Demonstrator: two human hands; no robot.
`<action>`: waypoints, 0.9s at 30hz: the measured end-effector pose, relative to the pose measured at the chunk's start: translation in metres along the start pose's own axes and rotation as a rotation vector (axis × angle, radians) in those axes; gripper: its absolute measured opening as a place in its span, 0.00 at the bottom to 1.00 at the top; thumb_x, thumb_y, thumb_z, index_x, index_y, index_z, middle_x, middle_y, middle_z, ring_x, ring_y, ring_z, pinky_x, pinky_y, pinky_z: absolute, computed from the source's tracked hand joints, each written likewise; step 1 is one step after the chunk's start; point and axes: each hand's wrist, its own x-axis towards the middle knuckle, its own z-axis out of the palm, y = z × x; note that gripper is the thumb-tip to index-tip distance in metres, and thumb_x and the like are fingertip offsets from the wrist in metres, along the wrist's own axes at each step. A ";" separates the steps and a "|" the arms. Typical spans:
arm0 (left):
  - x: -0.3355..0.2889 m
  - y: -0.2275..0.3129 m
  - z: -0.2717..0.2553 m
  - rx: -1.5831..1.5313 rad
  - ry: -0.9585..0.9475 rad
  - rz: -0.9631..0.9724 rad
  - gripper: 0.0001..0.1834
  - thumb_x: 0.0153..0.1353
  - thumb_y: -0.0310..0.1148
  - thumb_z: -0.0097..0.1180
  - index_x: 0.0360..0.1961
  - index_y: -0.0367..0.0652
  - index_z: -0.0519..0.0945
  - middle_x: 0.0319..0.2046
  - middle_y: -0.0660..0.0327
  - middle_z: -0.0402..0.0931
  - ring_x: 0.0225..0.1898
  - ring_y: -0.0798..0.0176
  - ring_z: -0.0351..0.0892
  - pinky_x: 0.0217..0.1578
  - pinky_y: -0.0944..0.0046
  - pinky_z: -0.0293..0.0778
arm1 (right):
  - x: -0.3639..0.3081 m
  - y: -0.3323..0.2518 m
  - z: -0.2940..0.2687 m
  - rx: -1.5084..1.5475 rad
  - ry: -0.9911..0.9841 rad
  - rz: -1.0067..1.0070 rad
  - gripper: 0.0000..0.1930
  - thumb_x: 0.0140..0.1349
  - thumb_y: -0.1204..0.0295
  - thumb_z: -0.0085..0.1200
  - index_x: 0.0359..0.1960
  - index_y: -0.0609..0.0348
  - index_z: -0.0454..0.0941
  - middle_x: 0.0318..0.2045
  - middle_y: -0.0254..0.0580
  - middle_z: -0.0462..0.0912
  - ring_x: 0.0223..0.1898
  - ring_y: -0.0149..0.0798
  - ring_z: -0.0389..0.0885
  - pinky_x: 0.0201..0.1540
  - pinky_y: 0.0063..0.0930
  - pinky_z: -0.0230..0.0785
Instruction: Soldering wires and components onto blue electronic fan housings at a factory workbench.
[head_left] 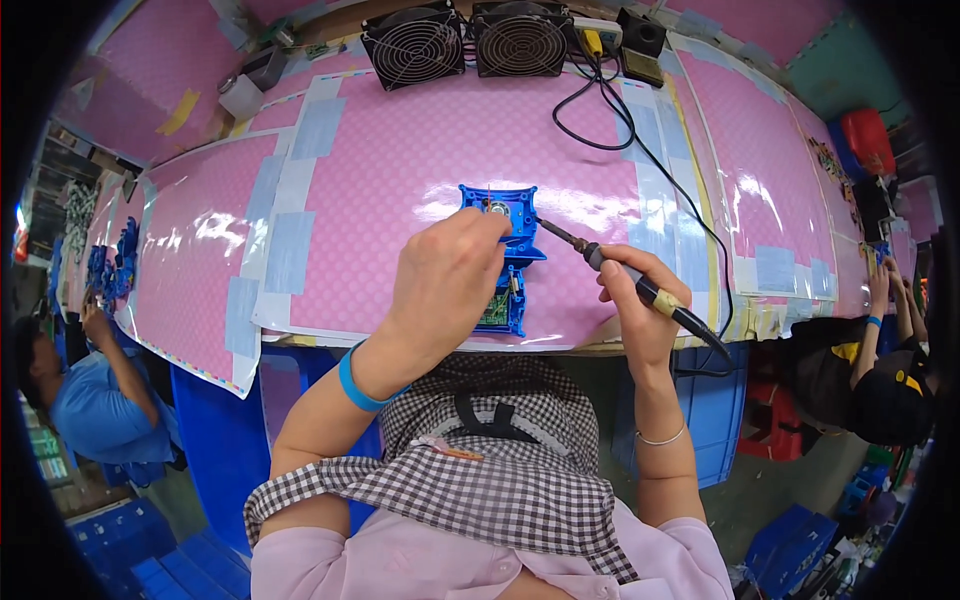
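Note:
A blue plastic housing (527, 213) lies on the pink bench, its inside facing up, with a round metal part in it. Just nearer to me is a second blue housing piece holding a green circuit board (495, 309). My left hand (452, 262) bends over the housings with its fingers closed near the round part; what they pinch, if anything, is hidden. Held in my right hand (645, 298) is a soldering iron (652, 292), its dark tip pointing left at the right edge of the upper housing. Whether the tip touches it I cannot tell.
Two black fans (415, 45) stand at the back of the bench, beside a yellow plug (594, 42) and a soldering iron stand (641, 48). The black cord (690, 200) loops down the right side. Co-workers sit left and right; blue bins (215, 430) stand below.

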 end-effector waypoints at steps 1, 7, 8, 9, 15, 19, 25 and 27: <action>0.002 0.002 0.003 -0.004 -0.003 0.016 0.07 0.52 0.23 0.60 0.34 0.39 0.79 0.27 0.55 0.78 0.29 0.54 0.80 0.29 0.59 0.74 | 0.001 0.001 -0.001 -0.012 -0.008 0.003 0.09 0.60 0.79 0.57 0.41 0.69 0.81 0.26 0.42 0.82 0.25 0.28 0.80 0.29 0.18 0.73; 0.010 -0.001 0.016 0.072 -0.045 0.003 0.05 0.52 0.24 0.57 0.32 0.40 0.78 0.27 0.55 0.78 0.29 0.52 0.80 0.30 0.55 0.74 | -0.001 0.007 0.002 -0.043 -0.063 -0.026 0.08 0.60 0.78 0.57 0.40 0.68 0.82 0.26 0.41 0.83 0.25 0.27 0.80 0.28 0.17 0.73; 0.010 -0.001 0.017 0.073 -0.045 0.003 0.05 0.52 0.24 0.57 0.32 0.40 0.78 0.27 0.55 0.78 0.29 0.52 0.80 0.30 0.55 0.74 | -0.001 0.007 0.004 -0.026 -0.058 -0.025 0.08 0.59 0.78 0.58 0.40 0.68 0.82 0.26 0.40 0.83 0.25 0.26 0.80 0.28 0.17 0.73; 0.010 -0.002 0.019 0.089 -0.050 -0.009 0.04 0.53 0.24 0.57 0.32 0.40 0.78 0.27 0.55 0.78 0.29 0.51 0.80 0.30 0.54 0.74 | -0.001 0.007 0.004 -0.009 -0.053 -0.023 0.08 0.59 0.78 0.58 0.40 0.68 0.82 0.26 0.40 0.83 0.25 0.26 0.80 0.27 0.16 0.72; 0.012 -0.005 0.024 0.097 -0.065 -0.018 0.05 0.52 0.25 0.57 0.32 0.40 0.78 0.27 0.54 0.79 0.30 0.50 0.80 0.30 0.53 0.74 | 0.000 0.009 0.005 -0.015 -0.054 -0.027 0.09 0.58 0.78 0.59 0.40 0.67 0.82 0.27 0.39 0.84 0.23 0.25 0.80 0.27 0.15 0.72; 0.012 -0.006 0.026 0.099 -0.070 -0.022 0.06 0.52 0.25 0.58 0.33 0.40 0.79 0.28 0.54 0.79 0.30 0.50 0.80 0.31 0.53 0.74 | 0.000 0.010 0.005 -0.017 -0.059 -0.029 0.09 0.58 0.78 0.58 0.40 0.67 0.82 0.27 0.39 0.84 0.24 0.25 0.81 0.26 0.15 0.72; 0.013 -0.007 0.027 0.116 -0.074 -0.024 0.05 0.53 0.25 0.58 0.32 0.40 0.79 0.28 0.53 0.79 0.31 0.49 0.80 0.31 0.53 0.74 | 0.000 0.007 0.007 -0.018 -0.071 -0.032 0.09 0.58 0.78 0.59 0.40 0.67 0.82 0.27 0.39 0.84 0.24 0.26 0.81 0.27 0.16 0.72; 0.013 -0.011 0.024 0.048 0.030 0.028 0.05 0.54 0.25 0.59 0.33 0.39 0.80 0.27 0.54 0.78 0.29 0.51 0.79 0.30 0.54 0.73 | 0.000 0.008 0.007 -0.015 -0.071 -0.023 0.09 0.58 0.78 0.59 0.40 0.66 0.83 0.27 0.39 0.84 0.24 0.26 0.81 0.27 0.16 0.72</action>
